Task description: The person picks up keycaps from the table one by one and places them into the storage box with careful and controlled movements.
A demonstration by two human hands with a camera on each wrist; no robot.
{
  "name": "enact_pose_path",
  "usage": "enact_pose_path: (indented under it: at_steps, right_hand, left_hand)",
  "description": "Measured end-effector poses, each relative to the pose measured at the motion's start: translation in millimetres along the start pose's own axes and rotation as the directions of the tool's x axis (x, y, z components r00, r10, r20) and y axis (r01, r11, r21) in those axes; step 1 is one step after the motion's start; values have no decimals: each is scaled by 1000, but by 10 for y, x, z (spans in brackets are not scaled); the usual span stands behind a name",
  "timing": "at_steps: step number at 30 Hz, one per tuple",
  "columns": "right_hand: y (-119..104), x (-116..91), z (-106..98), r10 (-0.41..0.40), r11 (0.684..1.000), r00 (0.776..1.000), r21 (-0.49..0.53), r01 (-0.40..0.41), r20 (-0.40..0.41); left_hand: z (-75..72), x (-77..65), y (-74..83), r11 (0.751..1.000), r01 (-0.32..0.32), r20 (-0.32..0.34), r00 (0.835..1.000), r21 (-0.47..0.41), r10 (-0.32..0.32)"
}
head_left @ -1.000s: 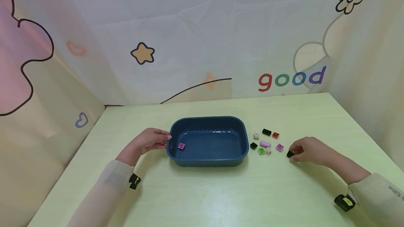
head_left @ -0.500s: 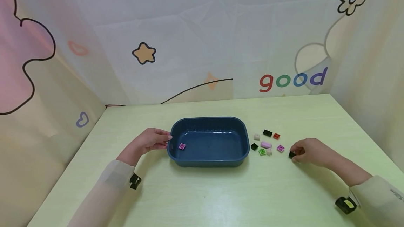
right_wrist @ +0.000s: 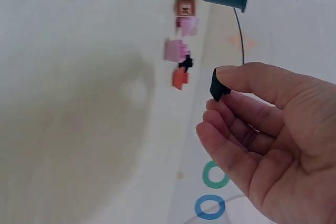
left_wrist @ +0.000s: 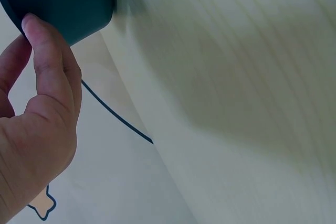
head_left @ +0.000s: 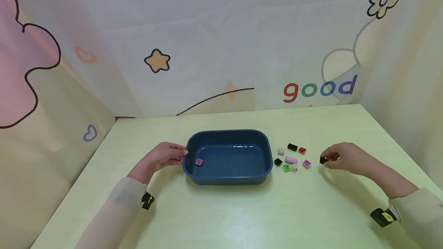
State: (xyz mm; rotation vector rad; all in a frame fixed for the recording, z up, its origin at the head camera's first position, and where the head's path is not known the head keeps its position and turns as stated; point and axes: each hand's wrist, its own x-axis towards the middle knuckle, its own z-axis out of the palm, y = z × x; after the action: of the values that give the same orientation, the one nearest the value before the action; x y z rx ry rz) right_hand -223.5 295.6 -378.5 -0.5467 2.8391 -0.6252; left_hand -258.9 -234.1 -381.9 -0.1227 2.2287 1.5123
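In the head view a dark blue plastic basin (head_left: 228,180) stands mid-table with one pink toy brick (head_left: 199,162) inside at the left. My left hand (head_left: 165,156) holds the basin's left rim; the left wrist view has its fingertips against the basin wall (left_wrist: 79,3). A small black toy brick (right_wrist: 218,85) is pinched between thumb and index finger of my right hand (head_left: 346,158), raised off the table right of the loose bricks. In the right wrist view the other fingers of that hand curl below the brick.
Several loose bricks lie right of the basin, among them a red brick (head_left: 302,150), a green brick (head_left: 287,168), a lilac brick (head_left: 290,160), a pink brick (head_left: 306,163) and a long black brick (head_left: 292,147). A printed curtain (head_left: 214,49) hangs behind the table.
My right hand has lifted the black brick off the table, moving slightly up and to the right. The left hand and the basin have stayed in place.
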Motion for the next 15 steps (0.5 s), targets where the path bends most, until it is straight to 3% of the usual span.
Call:
enact_pose_path:
  at_steps: [7, 15]
  right_hand:
    - [-90, 36, -211, 17, 999, 1000, 36, -16, -21]
    - [-187, 114, -402, -21, 999, 998, 24, 23, -52]
  left_hand:
    - [4, 10, -4, 1000, 5, -7, 1000, 0, -5]
    - [4, 12, -11, 1000, -1, -7, 1000, -2, 1]
